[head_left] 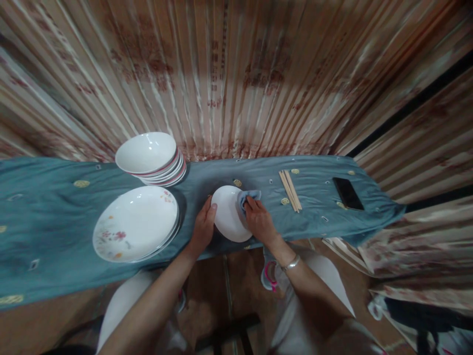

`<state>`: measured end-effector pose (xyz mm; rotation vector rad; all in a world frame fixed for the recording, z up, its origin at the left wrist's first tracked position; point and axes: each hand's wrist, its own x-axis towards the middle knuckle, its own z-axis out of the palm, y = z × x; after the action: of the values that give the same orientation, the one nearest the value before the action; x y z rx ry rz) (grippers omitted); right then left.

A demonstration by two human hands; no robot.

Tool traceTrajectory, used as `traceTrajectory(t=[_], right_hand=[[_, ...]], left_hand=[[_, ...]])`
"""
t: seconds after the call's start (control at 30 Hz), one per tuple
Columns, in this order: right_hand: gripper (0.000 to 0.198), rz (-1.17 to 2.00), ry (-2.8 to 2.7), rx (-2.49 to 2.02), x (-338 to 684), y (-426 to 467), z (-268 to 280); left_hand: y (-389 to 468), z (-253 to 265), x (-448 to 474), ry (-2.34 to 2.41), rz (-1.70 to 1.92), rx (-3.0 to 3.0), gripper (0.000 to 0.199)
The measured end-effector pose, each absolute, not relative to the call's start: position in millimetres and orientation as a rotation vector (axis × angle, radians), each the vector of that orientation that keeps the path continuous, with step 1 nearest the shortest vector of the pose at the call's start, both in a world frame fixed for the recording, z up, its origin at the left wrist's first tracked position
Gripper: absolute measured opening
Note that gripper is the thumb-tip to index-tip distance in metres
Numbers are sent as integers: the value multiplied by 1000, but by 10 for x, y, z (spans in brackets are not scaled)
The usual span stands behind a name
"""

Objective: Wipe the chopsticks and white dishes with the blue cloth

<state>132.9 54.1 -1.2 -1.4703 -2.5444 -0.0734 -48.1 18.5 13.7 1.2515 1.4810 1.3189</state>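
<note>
A small white plate [227, 214] is in front of me at the table's near edge. My left hand [204, 224] grips its left rim, thumb on the upper face and fingers hidden beneath. In my right hand [258, 219] a bunched blue cloth [244, 197] is pinched and pressed against the plate's right rim. To the left lies a stack of large oval plates [142, 222] with a flower pattern. Behind them stands a stack of white bowls [148, 153] with red-edged rims. Several wooden chopsticks [290, 191] lie to the right of the cloth.
A dark phone [348, 193] rests toward the right end of the narrow table, which has a teal cloth [207, 172] over it. Patterned curtains [236, 79] hang close behind the table. My knees are under its front edge.
</note>
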Motion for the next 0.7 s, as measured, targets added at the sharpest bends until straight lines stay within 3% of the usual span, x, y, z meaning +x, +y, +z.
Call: traceTrajectory(t=[0.17, 0.37, 0.53, 0.7], right_hand=[[23, 30, -2699, -1424, 1406, 402, 90], [16, 372, -2687, -1359, 1466, 271, 224], [17, 610, -2594, -1147, 1425, 216, 259], [24, 647, -2521, -1018, 1300, 158, 246]], left_hand=[[213, 117, -484, 1505, 1313, 1191, 53], [231, 108, -488, 1483, 1343, 1247, 52], [239, 64, -500, 1483, 1352, 1242, 52], [241, 29, -500, 1531, 1354, 1221, 50]])
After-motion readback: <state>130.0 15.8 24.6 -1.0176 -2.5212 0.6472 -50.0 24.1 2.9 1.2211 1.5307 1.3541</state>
